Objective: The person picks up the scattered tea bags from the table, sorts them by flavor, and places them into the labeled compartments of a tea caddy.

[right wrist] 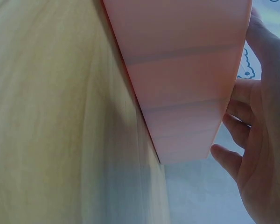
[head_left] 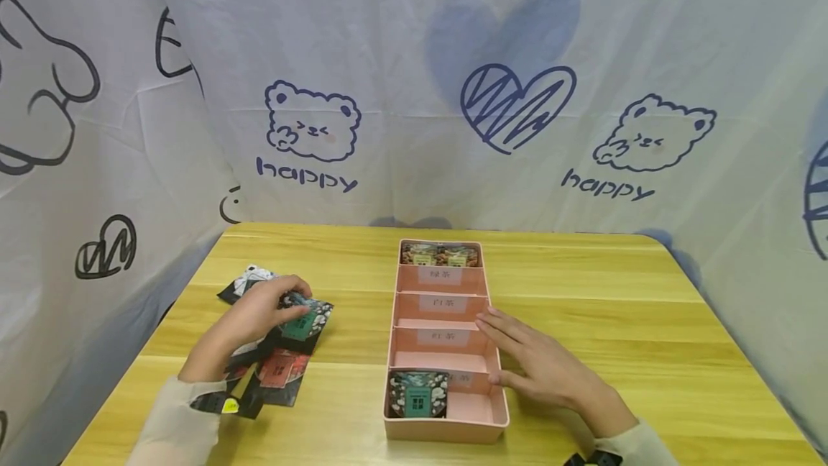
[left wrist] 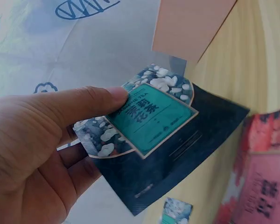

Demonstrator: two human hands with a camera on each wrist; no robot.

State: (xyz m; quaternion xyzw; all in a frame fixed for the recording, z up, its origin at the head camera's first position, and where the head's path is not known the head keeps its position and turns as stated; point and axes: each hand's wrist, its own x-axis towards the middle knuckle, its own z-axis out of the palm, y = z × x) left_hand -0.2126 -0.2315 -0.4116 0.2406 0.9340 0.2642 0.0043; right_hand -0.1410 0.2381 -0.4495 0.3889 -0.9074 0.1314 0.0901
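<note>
My left hand pinches a dark tea sachet with a green label and white flowers, thumb on its front and fingers behind. Below that hand lie more sachets, among them a red-labelled sachet and a white-patterned sachet. My right hand touches the right rim of a long pink divided box, its fingers loosely extended along the edge. In the box's nearest compartment, a green-labelled sachet stands on the left side. Two sachets with yellowish labels fill the farthest compartment.
The box sits on a yellow wood-grain table. White paper labels mark its compartments, and the three middle ones show bare pink floors. A white curtain with blue drawings hangs behind the table and along its left side.
</note>
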